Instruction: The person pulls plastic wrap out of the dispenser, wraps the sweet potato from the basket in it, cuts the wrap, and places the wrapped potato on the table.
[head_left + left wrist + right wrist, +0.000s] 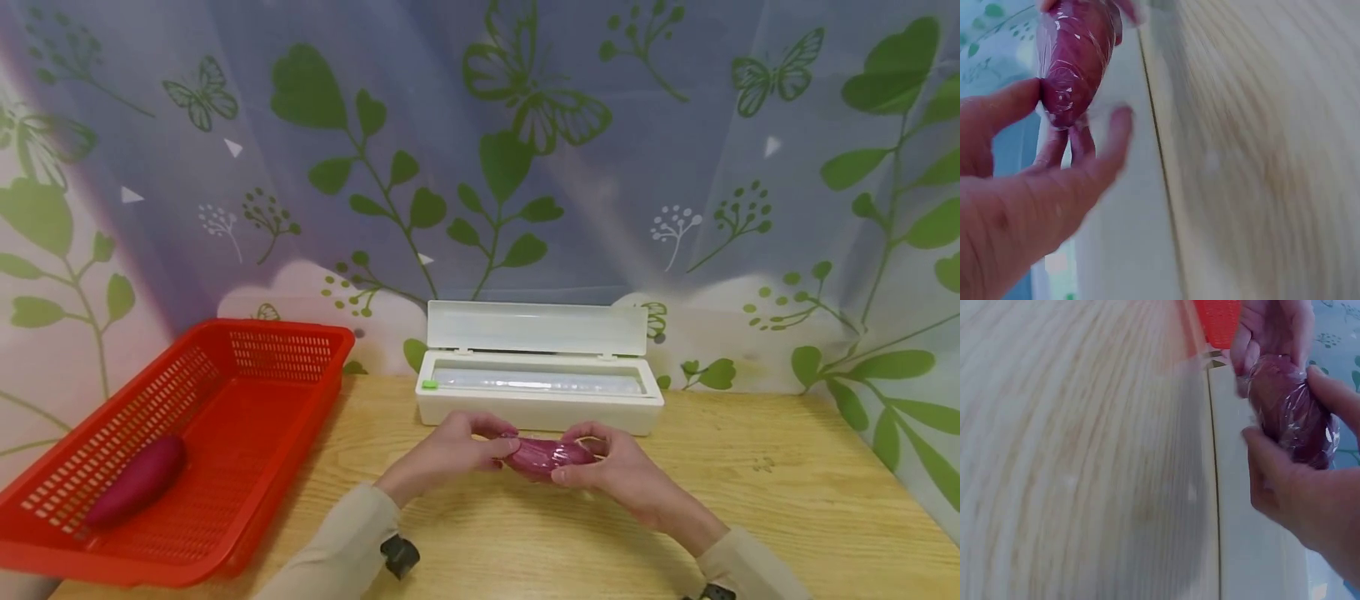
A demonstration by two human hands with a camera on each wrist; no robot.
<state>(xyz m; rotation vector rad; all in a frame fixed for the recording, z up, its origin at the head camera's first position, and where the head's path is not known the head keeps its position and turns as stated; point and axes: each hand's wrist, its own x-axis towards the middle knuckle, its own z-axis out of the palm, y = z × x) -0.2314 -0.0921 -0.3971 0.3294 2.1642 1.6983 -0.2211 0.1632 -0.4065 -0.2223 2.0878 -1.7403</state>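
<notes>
A purple sweet potato point(546, 457) in glossy clear plastic wrap is held lengthwise between both hands, in front of the wrap dispenser. My left hand point(459, 451) grips its left end; in the left wrist view the fingertips touch the wrapped tip point(1063, 100) and the thumb stands slightly off it. Around the right end curl the thumb and fingers of my right hand point(618, 468). Creases in the film show along the sweet potato point(1288, 403) in the right wrist view. The fingers hide parts of both ends.
Behind the hands stands a white wrap dispenser point(536, 411), its lid point(536, 327) raised, with a clear film roll point(536, 382) inside. At left, a red plastic basket point(255, 467) holds another purple sweet potato point(141, 482). A patterned cloth point(585, 208) hangs behind the wooden table point(750, 475).
</notes>
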